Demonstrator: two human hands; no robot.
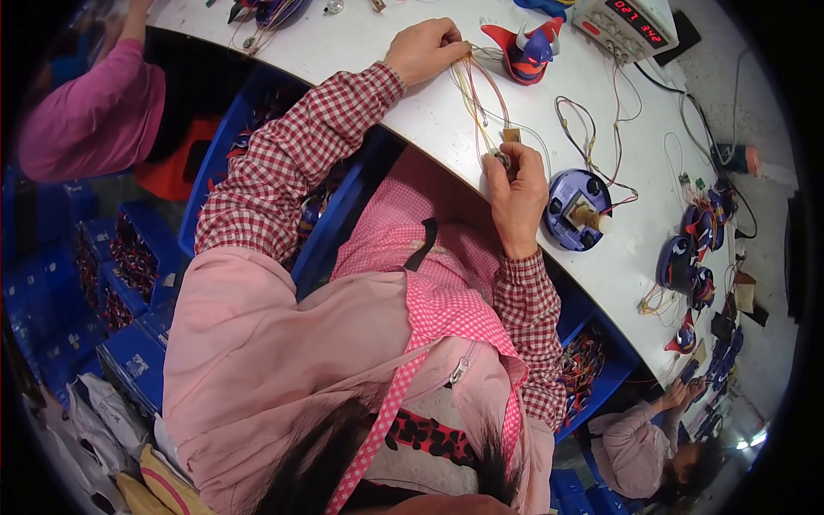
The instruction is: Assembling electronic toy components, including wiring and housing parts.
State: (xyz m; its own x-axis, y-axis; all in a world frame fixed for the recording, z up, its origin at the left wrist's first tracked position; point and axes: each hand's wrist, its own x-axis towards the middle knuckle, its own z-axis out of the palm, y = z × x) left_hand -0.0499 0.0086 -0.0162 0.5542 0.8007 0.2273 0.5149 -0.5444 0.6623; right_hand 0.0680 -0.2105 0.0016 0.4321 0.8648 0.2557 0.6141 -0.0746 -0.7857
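Observation:
My left hand (427,53) is at the table's front edge, thumb and fingers pinched on the upper end of a bundle of thin wires (471,93). The yellow, white and reddish strands run down to my right hand (520,196). Its thumb and fingers are closed on a small round part (504,161), mostly covered by the fingertips. A small brown piece (511,136) sticks out just above them. Beside my right hand lies a round purple toy housing (562,225), its inside facing up. A purple and red toy head with pale horns (532,53) stands beyond the wires.
A power supply (625,27) with a lit red display stands at the back, its leads (614,129) trailing across the white table (463,163). More toy parts (680,257) lie to the right. Blue bins (330,245) sit below the edge. Two co-workers (90,120) flank me.

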